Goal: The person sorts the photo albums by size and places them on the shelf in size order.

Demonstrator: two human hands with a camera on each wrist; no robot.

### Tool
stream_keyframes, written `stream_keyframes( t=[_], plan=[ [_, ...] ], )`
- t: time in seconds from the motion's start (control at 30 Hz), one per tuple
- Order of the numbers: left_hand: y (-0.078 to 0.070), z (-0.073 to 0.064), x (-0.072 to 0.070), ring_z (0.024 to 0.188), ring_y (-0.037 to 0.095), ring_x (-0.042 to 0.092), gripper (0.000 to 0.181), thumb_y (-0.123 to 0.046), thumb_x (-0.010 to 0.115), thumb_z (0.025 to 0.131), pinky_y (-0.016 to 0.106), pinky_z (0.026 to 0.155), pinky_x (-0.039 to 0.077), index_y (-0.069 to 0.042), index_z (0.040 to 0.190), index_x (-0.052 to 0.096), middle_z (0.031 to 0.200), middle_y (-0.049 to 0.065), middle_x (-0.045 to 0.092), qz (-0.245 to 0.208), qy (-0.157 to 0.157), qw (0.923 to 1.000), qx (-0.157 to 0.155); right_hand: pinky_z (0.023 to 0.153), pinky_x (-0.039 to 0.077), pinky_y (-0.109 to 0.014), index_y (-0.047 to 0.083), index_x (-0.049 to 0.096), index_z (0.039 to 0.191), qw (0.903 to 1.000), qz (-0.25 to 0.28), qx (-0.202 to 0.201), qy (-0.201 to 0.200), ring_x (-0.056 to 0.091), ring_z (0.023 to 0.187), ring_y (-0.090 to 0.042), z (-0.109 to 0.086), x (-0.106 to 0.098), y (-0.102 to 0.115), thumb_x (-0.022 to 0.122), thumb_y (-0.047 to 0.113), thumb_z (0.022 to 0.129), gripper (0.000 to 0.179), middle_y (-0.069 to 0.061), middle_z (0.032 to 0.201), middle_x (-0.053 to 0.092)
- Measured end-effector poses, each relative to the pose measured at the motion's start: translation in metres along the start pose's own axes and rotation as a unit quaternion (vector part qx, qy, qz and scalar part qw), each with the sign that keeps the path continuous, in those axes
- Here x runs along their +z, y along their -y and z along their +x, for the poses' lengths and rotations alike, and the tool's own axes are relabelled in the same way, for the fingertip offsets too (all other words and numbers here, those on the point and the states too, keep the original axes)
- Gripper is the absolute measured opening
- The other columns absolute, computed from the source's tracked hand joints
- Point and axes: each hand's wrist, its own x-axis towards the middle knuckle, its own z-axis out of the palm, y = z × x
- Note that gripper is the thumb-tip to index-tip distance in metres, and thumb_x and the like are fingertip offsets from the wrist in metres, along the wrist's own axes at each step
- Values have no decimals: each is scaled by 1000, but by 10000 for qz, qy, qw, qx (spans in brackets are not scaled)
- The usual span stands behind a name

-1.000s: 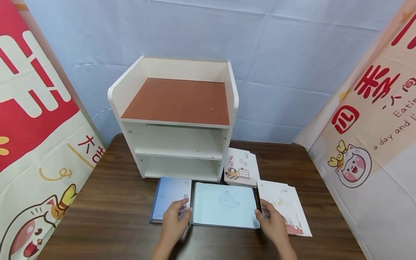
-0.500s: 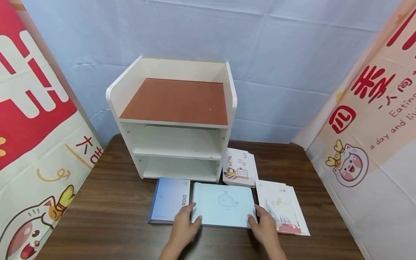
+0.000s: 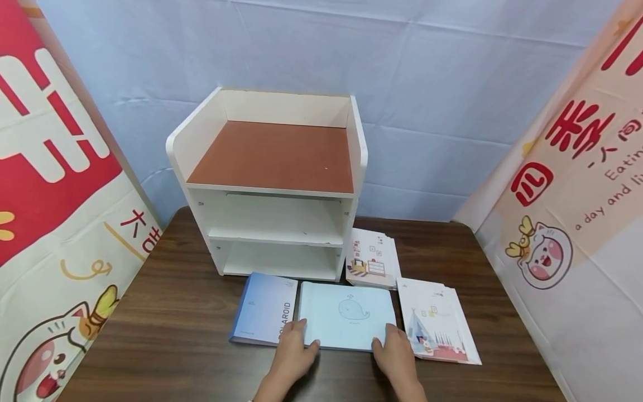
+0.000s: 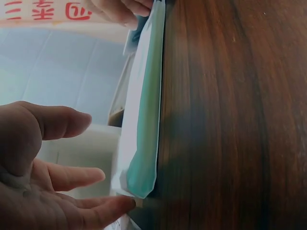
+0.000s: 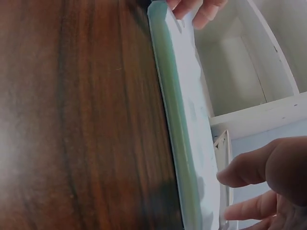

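A light blue book with a whale drawing lies flat on the table in front of the shelf. My left hand is at its front left corner, thumb and fingers spread apart; in the left wrist view one fingertip of the left hand meets the book's corner. At the front right corner my right hand has its fingers along the side; in the right wrist view the right hand's fingers are extended over the book's cover. A blue book marked POLAROID lies just left of the whale book.
Behind the books stands a white shelf unit with a brown top and two compartments. White illustrated books lie on the right, a front one and a back one beside the shelf. Dark wooden table surrounds them.
Both hands have moved inward toward each other, from the whale book's sides to its front corners. The blue POLAROID book has turned slightly. The whale book stays in about the same place.
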Motion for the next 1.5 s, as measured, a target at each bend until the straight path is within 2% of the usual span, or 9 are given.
stream_keyframes(
  t=[0.13, 0.3, 0.53, 0.77, 0.97, 1.1, 1.23, 1.37, 1.5],
  plan=[
    [-4, -1, 1, 110, 48, 45, 54, -12, 73, 76, 57, 91, 37, 13, 119, 53, 117, 35, 48, 37, 83, 9999, -93, 82, 42, -56, -19, 54, 106, 10000, 4, 31, -62, 51, 99, -50, -1, 3, -1, 68, 8, 75, 44, -37, 102, 54],
    [-4, -1, 6, 112, 49, 43, 54, -14, 74, 76, 57, 91, 37, 11, 119, 54, 119, 35, 47, 60, 195, 9997, -94, 77, 43, -56, -17, 57, 103, 9993, 17, -33, -359, 53, 89, -49, -1, 9, -3, 70, 9, 71, 43, -36, 93, 54],
    [6, 1, 11, 104, 39, 49, 50, -12, 74, 75, 49, 88, 43, 11, 116, 57, 110, 25, 49, -61, -111, 9998, 125, 78, 38, -58, -14, 58, 104, 9983, 26, 73, -582, 49, 89, -53, -2, 14, -7, 70, 9, 73, 42, -38, 96, 53],
    [10, 2, 12, 100, 37, 52, 37, -4, 72, 74, 50, 87, 43, 5, 108, 63, 105, 22, 53, -118, -325, 9991, 252, 79, 37, -59, -13, 59, 105, 9973, 364, 172, -609, 48, 93, -52, -2, 13, -10, 67, 9, 76, 38, -37, 100, 53],
    [12, 2, 11, 97, 36, 55, 33, 5, 72, 69, 48, 85, 44, 1, 101, 66, 100, 18, 56, -289, -686, 9968, 298, 81, 40, -57, -14, 58, 104, 9940, 750, 242, -763, 52, 94, -48, 1, 11, -12, 66, 10, 78, 36, -34, 99, 55],
    [13, 4, 8, 95, 32, 57, 32, 5, 73, 69, 47, 83, 45, -1, 100, 67, 98, 14, 58, -504, -914, 9944, 161, 81, 39, -55, -12, 60, 101, 9880, 1055, 287, -1091, 52, 94, -45, 1, 8, -13, 67, 6, 77, 31, -31, 97, 58],
    [13, 6, 5, 81, 22, 55, 30, 4, 74, 69, 39, 72, 46, -3, 98, 67, 88, 8, 57, -714, -1137, 9909, -79, 82, 38, -53, -11, 62, 99, 9791, 1398, 361, -1429, 53, 94, -43, 1, 6, -15, 65, 2, 77, 26, -29, 96, 60],
    [13, 8, 3, 73, 16, 49, 30, 4, 74, 69, 32, 65, 42, -4, 97, 67, 82, 4, 56, -1034, -1212, 9865, -384, 84, 37, -53, -11, 61, 100, 9723, 1643, 455, -1598, 52, 97, -43, 1, 6, -16, 64, -2, 76, 26, -29, 99, 59],
    [11, 9, 2, 75, 17, 52, 28, 4, 73, 70, 31, 66, 44, -4, 96, 67, 86, 5, 58, -1440, -1209, 9800, -657, 83, 39, -50, -10, 60, 102, 9661, 1822, 666, -1706, 54, 97, -40, 0, 6, -16, 63, -4, 76, 27, -27, 100, 59]
  ],
)
